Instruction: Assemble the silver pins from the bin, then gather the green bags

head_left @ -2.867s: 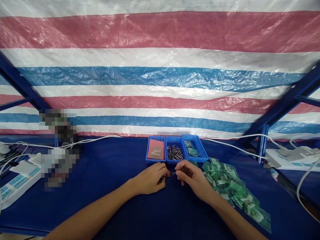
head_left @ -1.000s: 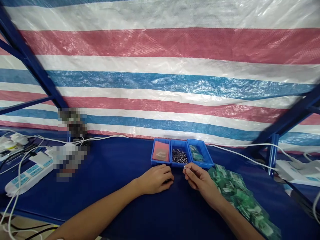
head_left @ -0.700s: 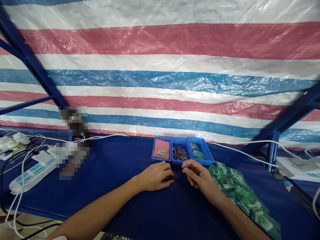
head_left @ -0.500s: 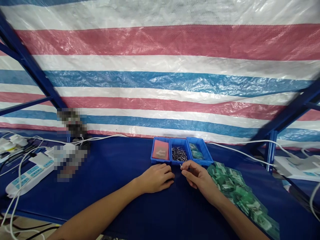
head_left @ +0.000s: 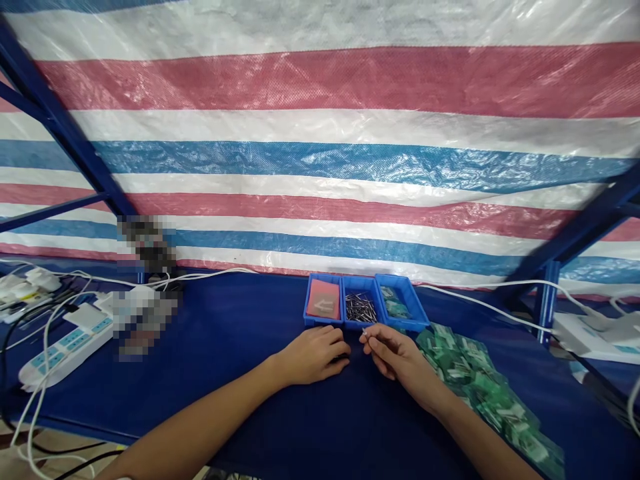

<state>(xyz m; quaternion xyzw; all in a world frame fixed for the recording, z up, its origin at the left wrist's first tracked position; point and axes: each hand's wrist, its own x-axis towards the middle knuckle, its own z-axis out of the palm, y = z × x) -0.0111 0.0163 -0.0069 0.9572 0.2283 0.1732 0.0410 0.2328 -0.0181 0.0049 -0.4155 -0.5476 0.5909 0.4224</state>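
Right hand [head_left: 396, 353]: closed in a pinch, with thumb and forefinger tips holding a thin metal pin [head_left: 364, 331]. The other fingers are curled loosely beneath, and the wrist lies low over the tabletop [head_left: 240, 347].
Metal pin: at the right fingertips, just in front of the middle tray, its end pointing toward the left hand.
Left hand [head_left: 314, 353]: palm down on the tabletop, fingers bent, just beside the right hand without touching it. A small dark thing [head_left: 343, 359] shows under the fingertips. Most of it is hidden, so I cannot tell whether the hand grips it or only rests on it.
Middle tray [head_left: 358, 325]: blue, straight beyond the two hands, holding a heap of loose pins [head_left: 361, 309].
Left tray [head_left: 323, 323]: blue, touching the middle one, with a pink card [head_left: 324, 307] lying flat inside.
Right tray [head_left: 409, 326]: blue, touching the middle one on its other side, with a few green packets inside.
Packet pile [head_left: 475, 383]: many green packets spread along the tabletop, to the right of the right forearm.
Power strip [head_left: 65, 341]: white, far to the left, with cables around it.
White cable [head_left: 480, 308]: runs along the back edge to the right.
Backdrop: striped tarp [head_left: 320, 167] in red, white and blue, framed by blue struts [head_left: 575, 233].
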